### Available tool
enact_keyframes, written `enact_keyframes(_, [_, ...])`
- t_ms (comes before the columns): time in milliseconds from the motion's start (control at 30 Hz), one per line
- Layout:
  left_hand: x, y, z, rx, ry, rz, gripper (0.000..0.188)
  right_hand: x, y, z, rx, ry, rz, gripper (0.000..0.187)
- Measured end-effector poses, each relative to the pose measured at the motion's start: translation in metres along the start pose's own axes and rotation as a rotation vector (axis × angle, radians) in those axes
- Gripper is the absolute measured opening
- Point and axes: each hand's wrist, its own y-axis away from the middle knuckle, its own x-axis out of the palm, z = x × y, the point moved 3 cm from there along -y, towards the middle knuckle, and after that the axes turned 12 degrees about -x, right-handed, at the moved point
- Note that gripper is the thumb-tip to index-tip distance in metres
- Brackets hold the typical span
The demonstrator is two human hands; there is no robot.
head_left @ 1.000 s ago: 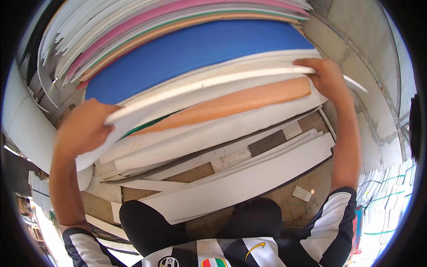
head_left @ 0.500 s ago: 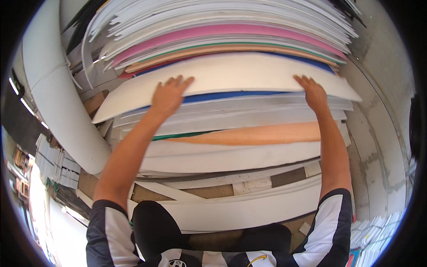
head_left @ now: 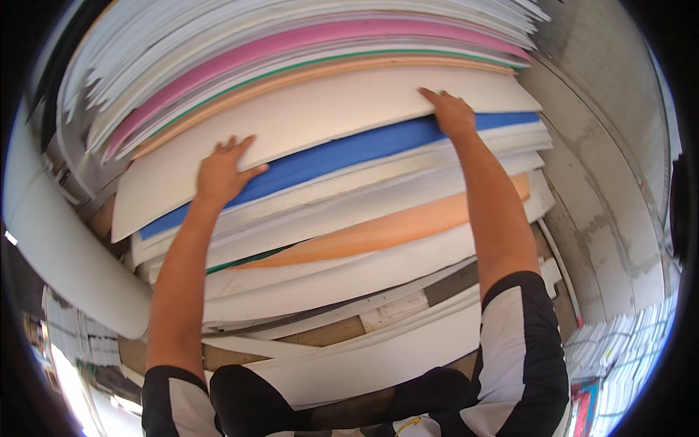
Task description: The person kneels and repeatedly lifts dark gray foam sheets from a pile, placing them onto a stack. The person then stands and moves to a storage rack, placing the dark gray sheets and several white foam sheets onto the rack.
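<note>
A long cream-white sheet (head_left: 328, 116) lies across the stack in front of me, its left end nearer to me than its right. My left hand (head_left: 224, 171) rests on its near edge toward the left, fingers spread and thumb stretched out sideways. Farther right, my right hand (head_left: 453, 113) lies on the same sheet's near edge with its fingers apart. Just below that edge a blue sheet (head_left: 342, 158) shows as a strip. Under it come several white sheets (head_left: 349, 186), an orange sheet (head_left: 378, 229) and a thin green edge (head_left: 258, 256).
Behind stands a packed pile of sheets with a pink one (head_left: 313, 35). A large white roll (head_left: 65, 247) leans at the left; a concrete wall (head_left: 604, 167) is on the right. White strips (head_left: 364, 364) lie by my knees. Bundled sheets (head_left: 619, 357) stand lower right.
The cream-white sheet has shifted back against the pile, so a wider strip of blue shows beneath it. Both hands stay on its near edge. The view has tilted and turned.
</note>
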Motion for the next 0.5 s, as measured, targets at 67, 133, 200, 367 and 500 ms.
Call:
enact_keyframes(67, [-0.008, 0.001, -0.012, -0.013, -0.022, 0.021, 0.083, -0.007, 0.002, -0.006, 0.026, 0.002, -0.012, 0.059])
enact_keyframes(133, [-0.009, 0.000, -0.019, -0.020, -0.033, 0.025, 0.084, -0.012, 0.003, -0.012, 0.048, -0.023, 0.016, 0.058])
enact_keyframes(200, [-0.010, 0.002, -0.025, -0.015, -0.065, 0.037, 0.085, -0.007, 0.003, -0.021, 0.011, -0.017, 0.002, 0.059])
enact_keyframes(367, [-0.004, -0.006, -0.013, -0.020, -0.058, 0.042, 0.085, -0.018, 0.009, -0.016, -0.011, -0.030, 0.100, 0.063])
enact_keyframes(500, [0.014, -0.004, -0.005, -0.088, -0.136, 0.057, 0.084, -0.006, 0.044, 0.009, -0.081, -0.088, -0.016, 0.067])
